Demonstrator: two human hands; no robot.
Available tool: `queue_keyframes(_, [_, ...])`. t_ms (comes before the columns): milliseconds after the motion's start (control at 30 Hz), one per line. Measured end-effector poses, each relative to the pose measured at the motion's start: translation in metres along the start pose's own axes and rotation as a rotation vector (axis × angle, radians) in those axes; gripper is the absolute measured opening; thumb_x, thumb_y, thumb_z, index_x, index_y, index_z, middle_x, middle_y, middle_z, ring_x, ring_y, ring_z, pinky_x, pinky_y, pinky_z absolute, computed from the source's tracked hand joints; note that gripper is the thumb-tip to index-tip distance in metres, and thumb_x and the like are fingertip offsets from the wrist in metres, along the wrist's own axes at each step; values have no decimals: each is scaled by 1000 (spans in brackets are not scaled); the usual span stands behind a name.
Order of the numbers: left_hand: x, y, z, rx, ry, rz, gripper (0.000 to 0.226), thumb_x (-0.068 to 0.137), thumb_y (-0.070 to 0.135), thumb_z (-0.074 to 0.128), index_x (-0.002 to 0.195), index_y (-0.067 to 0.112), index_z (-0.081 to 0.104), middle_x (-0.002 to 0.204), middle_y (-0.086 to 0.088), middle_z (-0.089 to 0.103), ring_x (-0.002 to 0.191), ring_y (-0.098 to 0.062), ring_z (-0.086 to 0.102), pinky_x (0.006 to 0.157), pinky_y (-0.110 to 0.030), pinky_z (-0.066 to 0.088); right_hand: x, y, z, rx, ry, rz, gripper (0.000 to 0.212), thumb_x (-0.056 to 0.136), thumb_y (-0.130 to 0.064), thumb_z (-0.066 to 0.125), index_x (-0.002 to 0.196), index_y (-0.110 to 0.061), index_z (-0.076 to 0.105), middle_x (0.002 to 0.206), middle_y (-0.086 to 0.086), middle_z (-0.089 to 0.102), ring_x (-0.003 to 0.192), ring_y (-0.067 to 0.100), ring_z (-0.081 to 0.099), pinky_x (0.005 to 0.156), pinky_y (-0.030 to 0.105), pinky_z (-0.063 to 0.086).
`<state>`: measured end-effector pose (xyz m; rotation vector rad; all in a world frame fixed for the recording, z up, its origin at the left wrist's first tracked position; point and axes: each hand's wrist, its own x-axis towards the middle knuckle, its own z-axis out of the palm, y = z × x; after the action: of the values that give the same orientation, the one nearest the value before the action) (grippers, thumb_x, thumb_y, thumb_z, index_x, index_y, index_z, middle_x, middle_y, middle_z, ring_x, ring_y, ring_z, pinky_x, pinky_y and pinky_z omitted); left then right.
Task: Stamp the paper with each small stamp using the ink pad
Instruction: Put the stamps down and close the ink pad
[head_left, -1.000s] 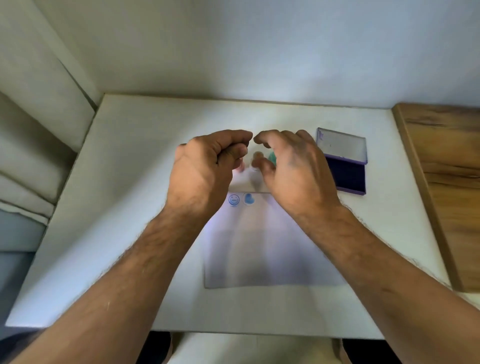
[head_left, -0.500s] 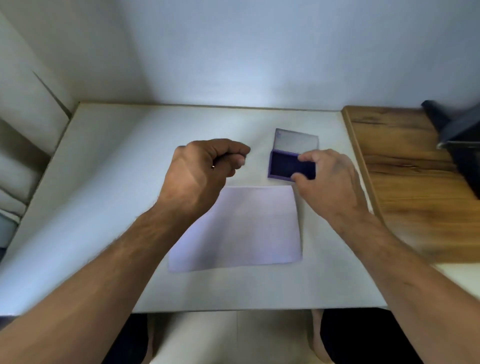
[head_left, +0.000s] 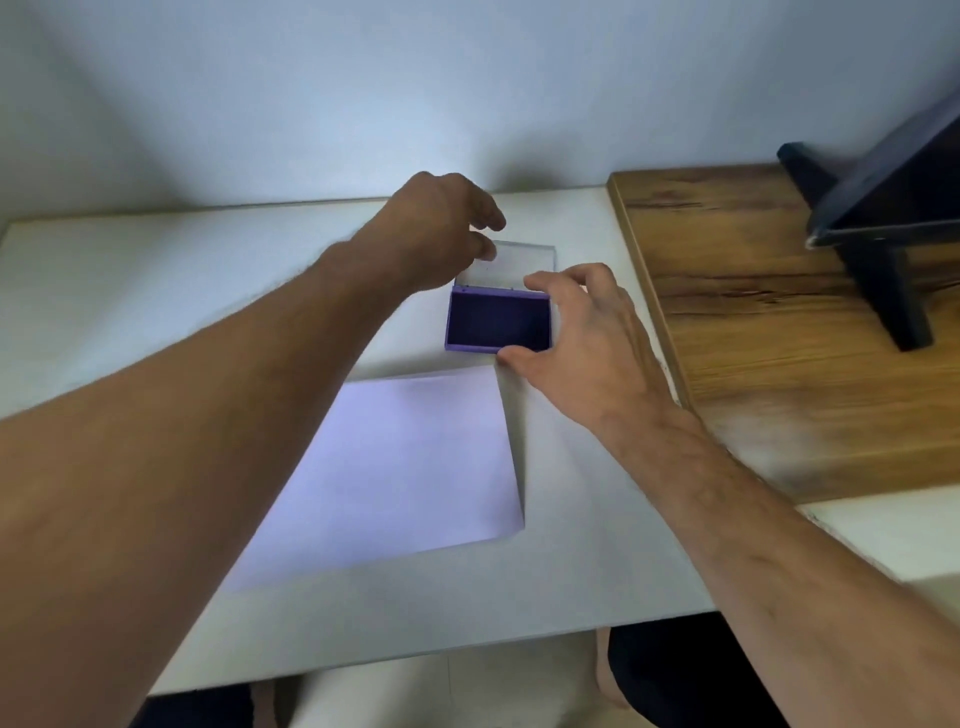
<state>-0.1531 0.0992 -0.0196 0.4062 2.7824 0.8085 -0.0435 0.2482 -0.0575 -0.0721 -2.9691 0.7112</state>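
Both hands at the open ink pad, beyond the far right corner of the paper.

Half a second ago the left hand (head_left: 441, 228) hovered curled over the table to the left of the ink pad (head_left: 497, 322); it has since reached across to the clear lid (head_left: 511, 267), which lies folded back on the far side, its thumb and fingers pinching the lid's left edge. The right hand (head_left: 582, 338), earlier over the pad's near right part, now brackets its right end, forefinger on the far corner and thumb on the near corner. Whether either hand also hides a stamp cannot be told; none shows. The paper (head_left: 415, 467) lies on the white table (head_left: 156, 291), its left part covered by the left forearm. A dark stand (head_left: 883, 208) on the wooden surface (head_left: 753, 332) at right is blurred and cut off.
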Motion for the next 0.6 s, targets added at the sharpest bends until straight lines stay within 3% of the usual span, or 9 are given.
queue_keyframes(167, [16,2,8,255,-84,36,49,75,20,80,122,24,67,121,-2,67,110,-22,61,94,-35,50,4,1,2,-5,-49,7,83,70,-53,75,142,-30,40,142,2,37,127,25,37,93,35,47])
queue_keyframes(300, [19,10,7,374,-78,89,49,75,17,80,122,18,66,120,-4,67,113,-25,58,91,-35,49,5,1,5,-8,-59,1,81,71,-51,75,142,-31,39,143,3,36,128,26,34,92,38,49])
queue_keyframes(600, [32,9,5,382,-200,70,46,81,22,77,123,16,61,127,-4,60,118,-26,53,90,-33,41,12,-2,0,-11,-132,26,78,70,-50,76,139,-33,44,144,3,32,128,26,32,94,34,45])
